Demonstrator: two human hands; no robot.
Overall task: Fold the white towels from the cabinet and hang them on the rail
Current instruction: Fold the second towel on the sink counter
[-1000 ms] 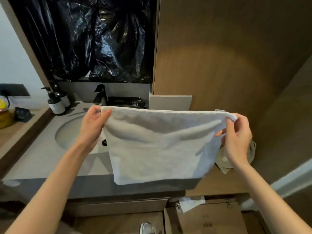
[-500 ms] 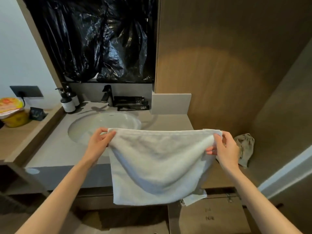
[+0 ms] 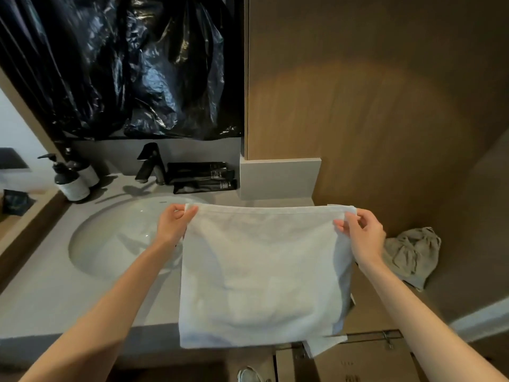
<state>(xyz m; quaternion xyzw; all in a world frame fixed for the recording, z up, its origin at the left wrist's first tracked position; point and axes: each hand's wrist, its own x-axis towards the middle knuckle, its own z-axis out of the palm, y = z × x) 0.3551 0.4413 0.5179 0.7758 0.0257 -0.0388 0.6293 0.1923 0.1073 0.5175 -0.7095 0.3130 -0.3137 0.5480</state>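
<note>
A white towel [image 3: 261, 274], folded into a near square, hangs in the air over the right half of the counter. My left hand [image 3: 173, 227] pinches its upper left corner. My right hand [image 3: 363, 235] pinches its upper right corner. The towel's top edge runs level between the two hands. Another piece of white cloth [image 3: 325, 344] pokes out below the towel's lower right corner. A thin dark rail [image 3: 369, 334] runs along the counter front at the lower right, partly hidden by the towel.
A grey counter [image 3: 41, 299] holds an oval sink [image 3: 115, 238], a black tap [image 3: 150, 164], two pump bottles [image 3: 73, 180] and black packets [image 3: 203, 177]. A crumpled grey cloth [image 3: 410, 255] lies at the right. Black plastic [image 3: 124, 64] covers the wall above; wooden panels [image 3: 371, 92] stand behind.
The towel and both hands dropped from chest height towards the counter, then stayed about level. Both corner pinches have held throughout. The view shifted slightly.
</note>
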